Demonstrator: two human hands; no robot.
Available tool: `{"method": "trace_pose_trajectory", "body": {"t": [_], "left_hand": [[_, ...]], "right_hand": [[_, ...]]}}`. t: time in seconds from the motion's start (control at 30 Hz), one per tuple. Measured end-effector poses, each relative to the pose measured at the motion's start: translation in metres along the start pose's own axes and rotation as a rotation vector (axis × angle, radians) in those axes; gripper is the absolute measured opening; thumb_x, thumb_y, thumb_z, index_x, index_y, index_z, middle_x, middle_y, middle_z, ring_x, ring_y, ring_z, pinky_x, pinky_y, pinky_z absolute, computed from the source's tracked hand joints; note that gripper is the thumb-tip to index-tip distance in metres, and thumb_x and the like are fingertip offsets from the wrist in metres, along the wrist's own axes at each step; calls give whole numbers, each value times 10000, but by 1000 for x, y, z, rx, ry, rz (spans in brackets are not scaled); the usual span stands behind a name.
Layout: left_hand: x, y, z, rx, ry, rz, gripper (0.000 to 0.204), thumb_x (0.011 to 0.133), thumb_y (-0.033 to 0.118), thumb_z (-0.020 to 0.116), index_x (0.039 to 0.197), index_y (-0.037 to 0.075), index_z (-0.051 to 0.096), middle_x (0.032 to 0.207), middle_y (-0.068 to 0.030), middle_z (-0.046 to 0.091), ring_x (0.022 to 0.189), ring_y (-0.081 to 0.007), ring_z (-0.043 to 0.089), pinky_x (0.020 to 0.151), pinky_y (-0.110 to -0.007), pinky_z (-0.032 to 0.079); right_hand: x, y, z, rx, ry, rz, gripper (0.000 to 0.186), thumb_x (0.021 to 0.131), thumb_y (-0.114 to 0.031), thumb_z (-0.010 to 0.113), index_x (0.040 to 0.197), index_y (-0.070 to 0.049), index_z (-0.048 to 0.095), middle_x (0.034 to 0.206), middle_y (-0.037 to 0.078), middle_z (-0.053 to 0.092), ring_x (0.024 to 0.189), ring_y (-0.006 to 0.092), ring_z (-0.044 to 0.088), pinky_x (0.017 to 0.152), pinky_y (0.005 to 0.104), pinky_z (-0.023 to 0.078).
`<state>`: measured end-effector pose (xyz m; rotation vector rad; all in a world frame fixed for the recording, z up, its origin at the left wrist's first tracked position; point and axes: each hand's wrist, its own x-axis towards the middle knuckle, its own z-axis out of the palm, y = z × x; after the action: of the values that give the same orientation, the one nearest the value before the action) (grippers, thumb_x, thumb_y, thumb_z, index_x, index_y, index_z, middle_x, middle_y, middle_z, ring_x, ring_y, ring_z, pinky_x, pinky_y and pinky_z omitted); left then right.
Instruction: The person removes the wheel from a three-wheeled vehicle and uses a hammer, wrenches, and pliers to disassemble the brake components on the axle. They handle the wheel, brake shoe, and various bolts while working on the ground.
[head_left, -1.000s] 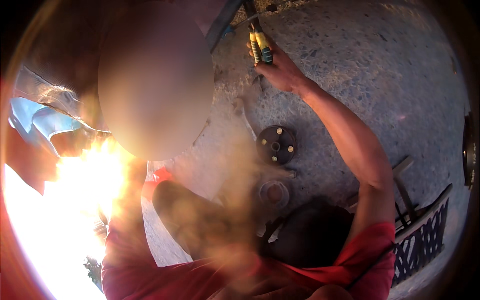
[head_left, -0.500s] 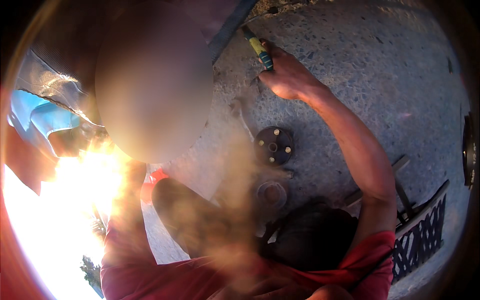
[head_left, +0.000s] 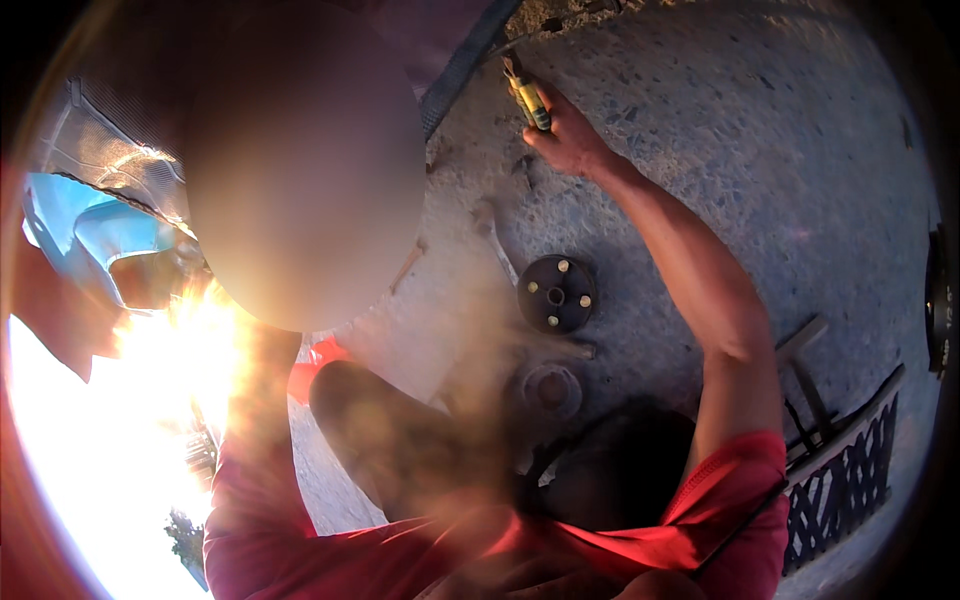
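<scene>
My right hand reaches far forward over the floor, its fingers wrapped round pliers with yellow and green handles. The jaws of the pliers point away from me, near the lower corner of a dark mesh-edged panel. My left arm runs forward into strong glare. A large blurred patch covers the area ahead of it, and my left hand cannot be seen. Nearer to me on the floor lies a black brake drum with several bright studs on its face. Beside it are a wrench and a round cup-like ring.
A metal bar lies between the drum and the ring. At the lower right stands a dark lattice-sided frame, with a tyre at the far right edge. On the left are a blue plastic piece and glaring light.
My right hand has moved slightly farther forward with the pliers, whose jaws now show more plainly. The view has shifted a little, so the floor items sit slightly farther right.
</scene>
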<state>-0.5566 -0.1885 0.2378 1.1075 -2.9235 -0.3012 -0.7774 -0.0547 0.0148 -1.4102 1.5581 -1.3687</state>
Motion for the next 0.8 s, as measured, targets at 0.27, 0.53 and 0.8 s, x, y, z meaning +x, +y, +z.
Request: {"method": "trace_pose_trajectory", "body": {"t": [0.27, 0.53, 0.8], "left_hand": [[-15, 22, -11, 59, 31, 82, 440, 1062, 399, 498, 999, 20, 712, 763, -95, 660, 702, -200, 620, 694, -340, 494], [-27, 20, -25, 52, -38, 233, 126, 999, 119, 596, 1071, 45, 669, 792, -104, 668, 651, -253, 618, 600, -393, 513], [-12, -34, -8, 543, 253, 727, 167, 962, 99, 645, 1124, 63, 638, 835, -95, 687, 718, -264, 650, 632, -417, 528]], "right_hand": [[-9, -9, -25, -398, -249, 314, 598, 913, -422, 624, 1316, 16, 570, 1229, 196, 662, 1178, 361, 629, 1009, 433, 497], [47, -126, -41, 213, 67, 60, 371, 1034, -384, 530, 1089, -62, 706, 880, 136, 714, 771, 275, 704, 757, 382, 550], [100, -67, -5, -443, 329, -524, 359, 1059, -300, 428, 993, -23, 647, 888, 210, 658, 882, 383, 639, 794, 483, 489]]}}
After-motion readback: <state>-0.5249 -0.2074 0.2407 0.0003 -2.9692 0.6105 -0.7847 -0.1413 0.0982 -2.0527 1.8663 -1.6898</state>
